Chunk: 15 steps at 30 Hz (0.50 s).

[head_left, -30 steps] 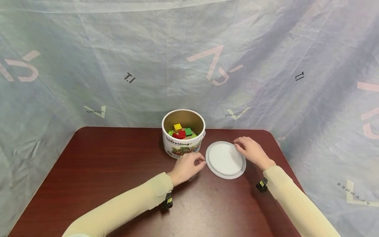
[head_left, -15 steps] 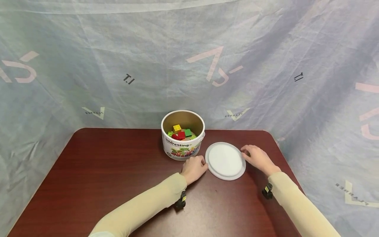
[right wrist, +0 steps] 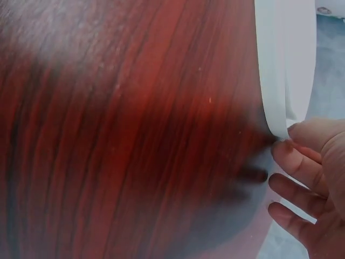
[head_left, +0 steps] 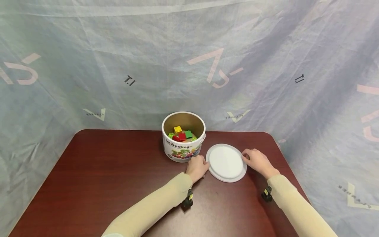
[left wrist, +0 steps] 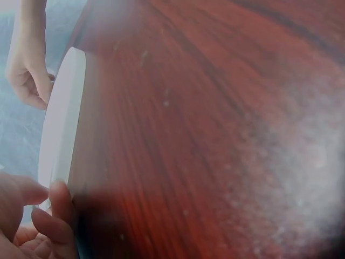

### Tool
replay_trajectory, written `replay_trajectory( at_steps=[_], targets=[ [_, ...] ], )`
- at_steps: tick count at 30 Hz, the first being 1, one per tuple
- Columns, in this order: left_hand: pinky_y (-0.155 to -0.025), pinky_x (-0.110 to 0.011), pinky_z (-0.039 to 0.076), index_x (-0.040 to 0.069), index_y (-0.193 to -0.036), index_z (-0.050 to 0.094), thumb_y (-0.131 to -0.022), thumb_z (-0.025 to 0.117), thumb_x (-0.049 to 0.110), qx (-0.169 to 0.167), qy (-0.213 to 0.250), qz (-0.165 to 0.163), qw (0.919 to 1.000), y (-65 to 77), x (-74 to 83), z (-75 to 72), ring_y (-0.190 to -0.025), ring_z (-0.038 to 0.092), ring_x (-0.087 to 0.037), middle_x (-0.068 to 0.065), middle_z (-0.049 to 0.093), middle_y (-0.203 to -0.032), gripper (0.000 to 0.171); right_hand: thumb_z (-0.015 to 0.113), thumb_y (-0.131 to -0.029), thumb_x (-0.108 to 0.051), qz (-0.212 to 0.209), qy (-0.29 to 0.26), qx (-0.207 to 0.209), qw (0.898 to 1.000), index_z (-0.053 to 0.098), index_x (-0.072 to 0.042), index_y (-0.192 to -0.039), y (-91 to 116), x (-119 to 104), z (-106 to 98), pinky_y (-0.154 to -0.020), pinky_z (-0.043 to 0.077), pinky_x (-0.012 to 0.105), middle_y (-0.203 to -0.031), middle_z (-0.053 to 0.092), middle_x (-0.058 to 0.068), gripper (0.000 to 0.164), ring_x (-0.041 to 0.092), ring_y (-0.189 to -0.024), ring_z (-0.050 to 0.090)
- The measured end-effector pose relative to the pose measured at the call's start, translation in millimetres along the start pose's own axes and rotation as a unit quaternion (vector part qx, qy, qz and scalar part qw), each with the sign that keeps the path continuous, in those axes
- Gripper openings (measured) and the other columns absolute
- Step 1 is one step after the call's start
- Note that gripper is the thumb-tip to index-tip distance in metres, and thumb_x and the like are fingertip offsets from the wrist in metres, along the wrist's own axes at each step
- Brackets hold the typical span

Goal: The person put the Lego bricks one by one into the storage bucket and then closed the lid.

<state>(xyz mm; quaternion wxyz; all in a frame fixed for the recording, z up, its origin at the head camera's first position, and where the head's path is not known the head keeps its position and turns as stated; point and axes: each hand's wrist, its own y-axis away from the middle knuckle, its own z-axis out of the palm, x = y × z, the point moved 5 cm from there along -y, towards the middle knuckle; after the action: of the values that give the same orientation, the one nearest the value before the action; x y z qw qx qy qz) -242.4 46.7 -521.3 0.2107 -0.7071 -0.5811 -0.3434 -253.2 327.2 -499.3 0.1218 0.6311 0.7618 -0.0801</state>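
A round white lid (head_left: 226,162) lies on the table, right of a white bucket. My left hand (head_left: 196,168) pinches the lid's left edge; in the left wrist view its thumb and forefinger (left wrist: 60,200) meet at the rim. At the opposite edge my right hand (head_left: 258,160) pinches the rim, thumb above and forefinger (right wrist: 294,159) below, with the other fingers spread loosely. The white bucket (head_left: 177,152), printed "Interesting" with fruit pictures, stands uncovered just behind my left hand. Inside it lie a yellow brick (head_left: 177,130), red bricks (head_left: 179,137) and green bricks (head_left: 189,134).
The dark red wooden table (head_left: 118,171) has rounded far corners. A grey printed cloth (head_left: 165,59) hangs behind it and along both sides. A small black device (head_left: 187,199) is strapped at my left wrist, and another black device (head_left: 267,193) at my right.
My left hand has moved right, from in front of the bucket to the lid's left rim. The right hand has shifted outward and down onto the right rim. The lid stays on the table.
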Motion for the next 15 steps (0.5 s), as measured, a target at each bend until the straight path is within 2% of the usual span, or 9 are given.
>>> replay_trajectory(
  at_steps=[4, 8, 15],
  targets=[
    [-0.055, -0.025, 0.050, 0.013, -0.074, 0.061, -0.100, 0.067, 0.021, 0.004, 0.007, -0.006, 0.9999, -2.7, 0.3, 1.0, -0.035, 0.054, -0.007, 0.005, 0.054, -0.043, 0.028, 0.068, -0.100, -0.015, 0.001, 0.010, 0.012, 1.000, 0.074, -0.001, -0.110, -0.6, -1.4, -0.5, -0.065, 0.052, 0.041, -0.086, 0.069, 0.005, 0.018, 0.020, -0.077, 0.058],
    [-0.056, -0.026, 0.049, 0.014, -0.072, 0.060, -0.099, 0.069, 0.021, 0.004, -0.001, -0.011, 0.9999, -4.5, -0.9, 3.9, -0.037, 0.055, -0.008, 0.005, 0.054, -0.043, 0.029, 0.069, -0.099, -0.014, 0.005, 0.017, 0.025, 1.000, 0.075, -0.001, -0.107, -0.5, -2.3, 0.1, -0.066, 0.052, 0.042, -0.085, 0.070, 0.006, 0.016, 0.021, -0.076, 0.058],
    [-0.055, -0.028, 0.044, 0.014, -0.070, 0.055, -0.094, 0.071, 0.016, 0.007, -0.008, 0.005, 0.9999, -0.1, 0.8, 5.2, -0.049, 0.056, -0.011, 0.005, 0.055, -0.049, 0.029, 0.068, -0.098, -0.013, 0.001, 0.022, 0.037, 0.999, 0.074, -0.001, -0.105, 2.9, -3.5, 1.4, -0.065, 0.051, 0.041, -0.084, 0.067, 0.006, 0.015, 0.021, -0.076, 0.056]
  ],
)
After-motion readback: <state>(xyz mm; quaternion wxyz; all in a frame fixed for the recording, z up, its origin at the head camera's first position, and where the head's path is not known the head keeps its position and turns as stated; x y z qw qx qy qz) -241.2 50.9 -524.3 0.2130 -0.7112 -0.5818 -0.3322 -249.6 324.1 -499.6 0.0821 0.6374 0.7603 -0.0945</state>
